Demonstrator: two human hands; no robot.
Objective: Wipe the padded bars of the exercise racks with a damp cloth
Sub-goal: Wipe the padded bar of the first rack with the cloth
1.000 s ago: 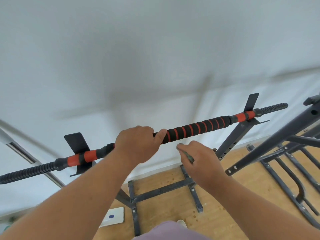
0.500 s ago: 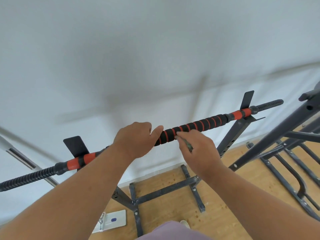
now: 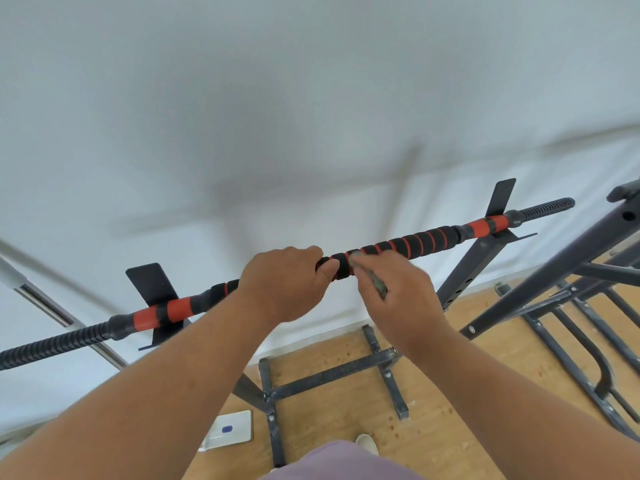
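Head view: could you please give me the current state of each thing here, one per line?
padded bar: resting across the rack's two holders, gripped mid-length.
left hand: wrapped around the bar, steadying it.
right hand: holding the cloth.
cloth: bunched up, its tip against the bar's padding.
rack: standing on the wooden floor.

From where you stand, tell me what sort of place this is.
Probably a home gym or small workout room: a padded bar rests across a metal rack, a second rack stands to the right, all on a wooden floor by a white wall.
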